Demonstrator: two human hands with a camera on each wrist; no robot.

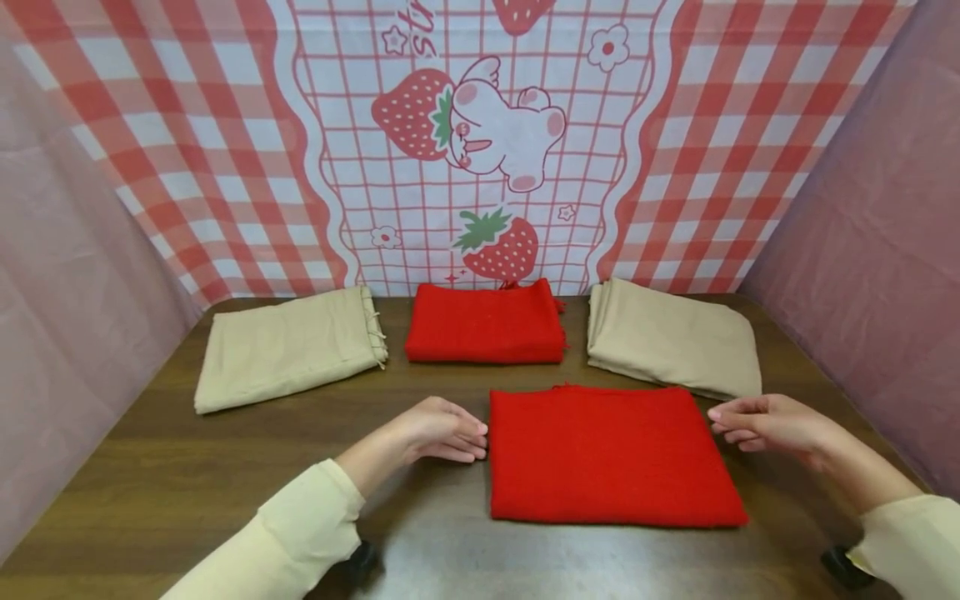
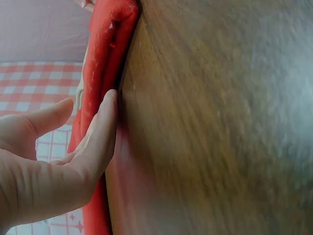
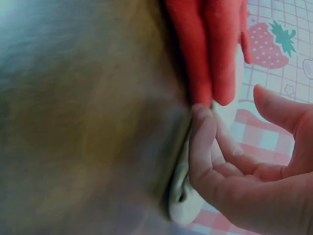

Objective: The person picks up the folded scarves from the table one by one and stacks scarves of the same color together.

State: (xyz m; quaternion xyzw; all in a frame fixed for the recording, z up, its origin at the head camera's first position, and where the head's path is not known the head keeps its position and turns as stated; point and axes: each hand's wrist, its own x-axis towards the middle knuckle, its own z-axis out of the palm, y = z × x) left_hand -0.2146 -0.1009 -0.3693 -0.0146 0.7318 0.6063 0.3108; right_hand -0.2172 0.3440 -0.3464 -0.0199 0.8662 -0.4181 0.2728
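A folded red scarf lies flat on the wooden table in front of me. At its left edge is my left hand, fingers extended and thumb held apart in the left wrist view. My right hand is by the scarf's upper right side, its fingers slightly bent. In the right wrist view, the fingertips are close to the end of the red layers, with the thumb away from them. Whether either hand touches the scarf I cannot tell. Neither hand grips anything.
Along the table's back lie a folded beige scarf with fringe at left, a second folded red scarf in the middle and a folded beige cloth at right. A strawberry-patterned curtain hangs behind the wooden table.
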